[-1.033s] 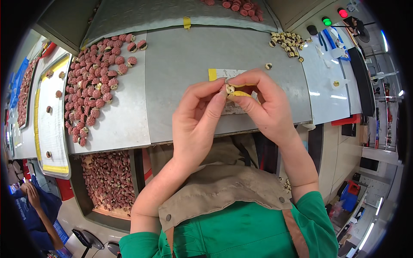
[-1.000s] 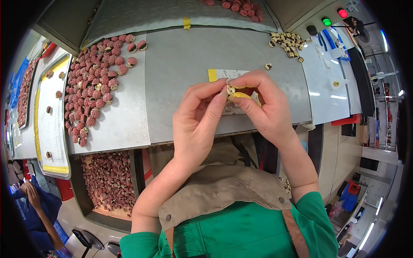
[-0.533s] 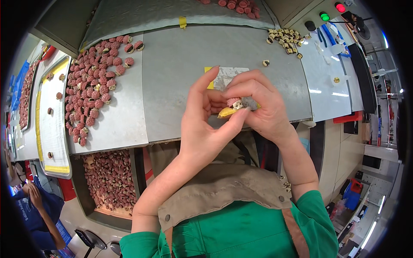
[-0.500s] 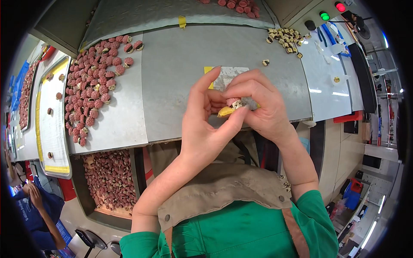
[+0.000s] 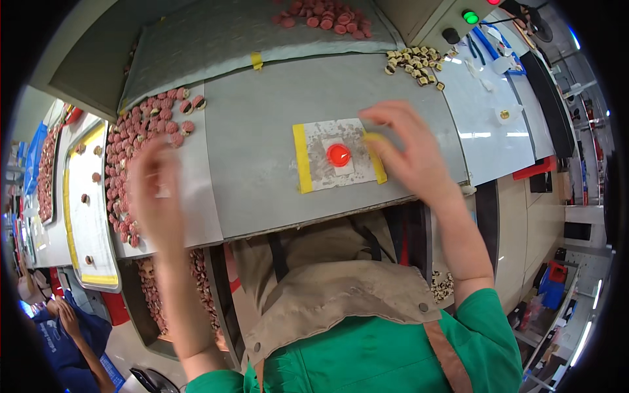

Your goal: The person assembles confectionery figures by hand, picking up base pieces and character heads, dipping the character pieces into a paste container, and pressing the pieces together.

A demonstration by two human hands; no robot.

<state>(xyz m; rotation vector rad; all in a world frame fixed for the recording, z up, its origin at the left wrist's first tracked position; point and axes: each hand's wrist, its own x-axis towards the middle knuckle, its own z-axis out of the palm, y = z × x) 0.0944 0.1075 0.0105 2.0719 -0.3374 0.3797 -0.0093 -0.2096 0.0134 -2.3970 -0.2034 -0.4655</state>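
My left hand [image 5: 157, 187] is smeared by motion over the near right side of a pile of pink ridged round pieces [image 5: 141, 128]. Its fingers are too blurred to show whether anything is in them. My right hand [image 5: 419, 154] hovers at the right edge of a white, grey-speckled pad [image 5: 314, 177] with yellow tape on two sides. Thumb and forefinger are apart there, with nothing visible between them. In the pad's middle sits a bright red round piece [image 5: 339, 155], apart from both hands.
Small cream-and-dark square pieces [image 5: 416, 65] lie at the far right of the grey table [image 5: 255, 144]. More pink pieces [image 5: 324, 16] rest on the grey cloth behind. Below left stands an open drawer of pieces [image 5: 147, 288]; a white tray [image 5: 88, 216] is further left, near another person [image 5: 72, 334].
My hands were together over the pad around a pink piece and have parted. The left swung left to the pink pile; the right drew slightly right, uncovering the pad and red piece. The view shifted.
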